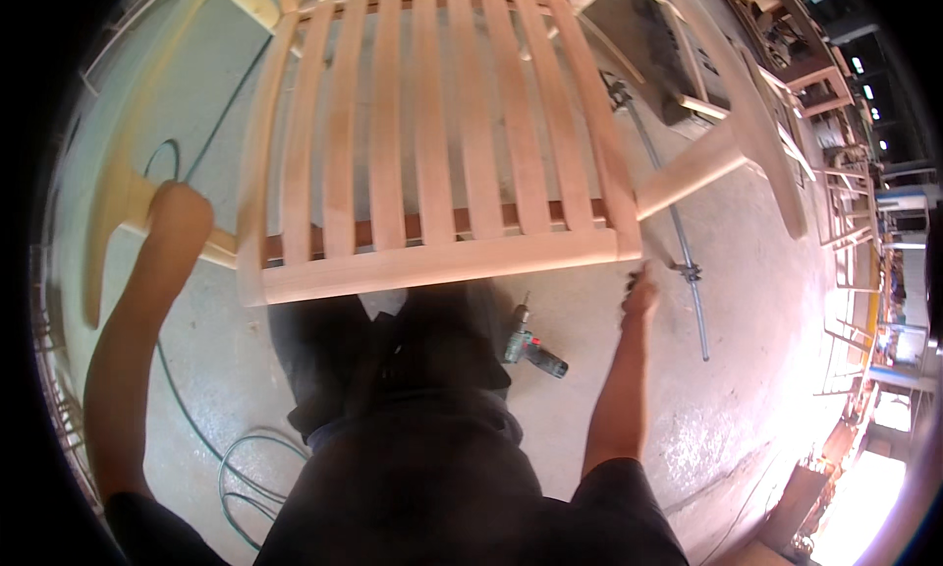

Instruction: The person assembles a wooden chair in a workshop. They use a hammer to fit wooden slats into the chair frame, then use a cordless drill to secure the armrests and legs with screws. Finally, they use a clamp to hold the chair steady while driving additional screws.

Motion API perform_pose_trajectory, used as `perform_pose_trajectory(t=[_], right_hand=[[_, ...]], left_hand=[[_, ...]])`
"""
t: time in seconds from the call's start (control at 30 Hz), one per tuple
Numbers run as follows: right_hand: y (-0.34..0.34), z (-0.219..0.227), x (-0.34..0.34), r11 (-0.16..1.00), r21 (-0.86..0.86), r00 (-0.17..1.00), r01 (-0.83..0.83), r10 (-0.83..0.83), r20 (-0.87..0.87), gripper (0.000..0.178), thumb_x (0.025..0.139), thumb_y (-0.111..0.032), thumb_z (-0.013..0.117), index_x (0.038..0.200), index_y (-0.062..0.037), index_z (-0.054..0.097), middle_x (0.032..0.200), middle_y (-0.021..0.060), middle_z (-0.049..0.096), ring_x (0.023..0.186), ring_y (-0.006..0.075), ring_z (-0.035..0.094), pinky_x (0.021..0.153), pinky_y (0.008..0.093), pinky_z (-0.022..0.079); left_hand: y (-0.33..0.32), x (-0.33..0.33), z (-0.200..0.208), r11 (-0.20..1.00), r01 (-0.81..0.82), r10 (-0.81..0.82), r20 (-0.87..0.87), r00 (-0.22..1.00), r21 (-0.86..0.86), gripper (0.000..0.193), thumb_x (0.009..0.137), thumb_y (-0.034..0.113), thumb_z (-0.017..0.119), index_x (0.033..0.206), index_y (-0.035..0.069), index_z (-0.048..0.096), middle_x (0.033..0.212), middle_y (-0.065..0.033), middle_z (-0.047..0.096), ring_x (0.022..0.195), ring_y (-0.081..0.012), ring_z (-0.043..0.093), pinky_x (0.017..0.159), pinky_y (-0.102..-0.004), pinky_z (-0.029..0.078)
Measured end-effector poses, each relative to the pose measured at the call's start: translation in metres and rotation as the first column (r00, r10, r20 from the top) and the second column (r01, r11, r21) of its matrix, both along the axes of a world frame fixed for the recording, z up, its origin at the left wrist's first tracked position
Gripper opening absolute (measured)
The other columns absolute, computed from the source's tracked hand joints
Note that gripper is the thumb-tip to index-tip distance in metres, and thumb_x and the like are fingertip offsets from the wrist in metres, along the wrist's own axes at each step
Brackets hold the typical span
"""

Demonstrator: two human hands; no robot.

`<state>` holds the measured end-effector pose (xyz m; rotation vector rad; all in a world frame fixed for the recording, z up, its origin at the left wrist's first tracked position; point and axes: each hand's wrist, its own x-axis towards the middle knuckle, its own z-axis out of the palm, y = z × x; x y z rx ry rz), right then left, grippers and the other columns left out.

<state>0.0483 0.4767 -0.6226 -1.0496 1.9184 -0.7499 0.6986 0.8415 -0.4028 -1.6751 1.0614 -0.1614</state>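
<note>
At twelve o'clock in my view sits the pale slatted wooden chair frame (pixel 429 124). Near ten, my left hand (pixel 182 212) is curled around its side piece (pixel 126 200); at three, my blurred right hand (pixel 640 297) is beside the front corner, grip unclear. A drill (pixel 517 337) lies on the floor (pixel 570 409) near five.

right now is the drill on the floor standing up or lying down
Lying on its side: the drill shows its L-shaped profile, body and battery spread along the floor.
</note>
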Motion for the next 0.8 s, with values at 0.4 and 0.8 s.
perform_pose_trajectory(t=[0.4,0.8], right_hand=[[0.125,-0.206,-0.026,0.87,0.201,0.674,-0.45,0.478,-0.563,0.033,0.089,-0.024,0.06,0.112,-0.0002,0.062,0.116,0.0235,0.066,0.11,0.0391,0.063,0.096,0.0478,0.05],[0.035,-0.136,-0.077,0.918,-0.335,0.969,-0.21,0.15,-0.194,0.047,0.1,-0.041,0.063,0.105,0.0056,0.066,0.098,0.0165,0.071,0.081,0.0286,0.063,0.076,0.0413,0.052]], left_hand=[[0.02,-0.011,0.023,0.999,0.042,-0.041,0.041,0.998,-0.024,0.02,0.091,0.017,0.059,0.086,0.014,0.077,0.087,-0.0044,0.072,0.093,-0.022,0.069,0.078,-0.0402,0.053],[-0.037,-0.056,0.068,0.971,0.053,-0.114,-0.259,0.959,-0.233,0.02,0.083,0.032,0.072,0.089,0.012,0.075,0.083,-0.0056,0.071,0.09,-0.0224,0.067,0.087,-0.0365,0.049]])
